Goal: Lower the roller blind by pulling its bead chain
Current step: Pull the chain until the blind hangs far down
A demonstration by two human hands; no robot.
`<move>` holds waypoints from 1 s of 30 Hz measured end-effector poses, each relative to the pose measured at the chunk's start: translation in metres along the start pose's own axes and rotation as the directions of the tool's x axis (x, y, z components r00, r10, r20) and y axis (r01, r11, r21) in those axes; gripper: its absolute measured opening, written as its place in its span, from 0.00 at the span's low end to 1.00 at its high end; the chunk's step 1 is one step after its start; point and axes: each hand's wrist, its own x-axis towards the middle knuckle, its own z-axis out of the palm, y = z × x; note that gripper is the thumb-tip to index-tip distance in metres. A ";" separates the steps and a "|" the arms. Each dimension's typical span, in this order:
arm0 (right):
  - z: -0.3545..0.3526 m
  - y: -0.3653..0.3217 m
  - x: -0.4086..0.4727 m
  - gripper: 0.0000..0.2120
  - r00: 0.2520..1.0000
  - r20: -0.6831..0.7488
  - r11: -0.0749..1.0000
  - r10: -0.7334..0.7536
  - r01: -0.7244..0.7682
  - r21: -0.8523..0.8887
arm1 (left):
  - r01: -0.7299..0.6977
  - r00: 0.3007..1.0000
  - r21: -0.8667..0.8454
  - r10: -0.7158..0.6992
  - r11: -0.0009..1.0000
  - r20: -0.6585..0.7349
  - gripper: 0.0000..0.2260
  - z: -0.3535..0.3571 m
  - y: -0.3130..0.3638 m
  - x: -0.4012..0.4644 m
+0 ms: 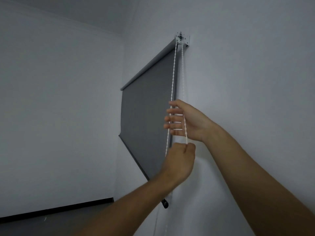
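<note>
Pinching bead chain [173, 68]: left hand [180, 161] (right hand [185, 120] open)

The roller blind [148, 106] is a matt grey woven-looking cloth, flat and free of shine. Its bead chain [173, 79] looks like white plastic, faintly glossy. The end bracket [182, 40] at the top is pale metal with a dull sheen. The walls [59, 99] are smooth, matt paint; the bottom bar's end cap [165, 204] is dark plastic.

The left hand [179, 161] and forearm hide the roller blind's [148, 116] lower right corner and part of the bead chain [173, 79], whose loop runs off the bottom edge.
</note>
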 end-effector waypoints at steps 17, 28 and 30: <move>-0.006 0.048 -0.007 0.26 0.979 -0.192 0.988 -0.067 0.092 0.122 | 0.306 0.934 -0.354 -0.208 0.884 0.289 0.21 -0.012 -0.020 0.004; 0.010 0.088 -0.043 0.26 0.983 -0.169 0.997 -0.065 0.058 -0.044 | 0.363 0.925 -0.471 -0.252 0.804 0.284 0.21 -0.027 0.018 0.059; 0.008 0.096 -0.047 0.23 0.986 -0.158 0.998 -0.046 0.039 -0.048 | 0.374 0.917 -0.463 -0.247 0.803 0.313 0.19 -0.031 0.028 0.068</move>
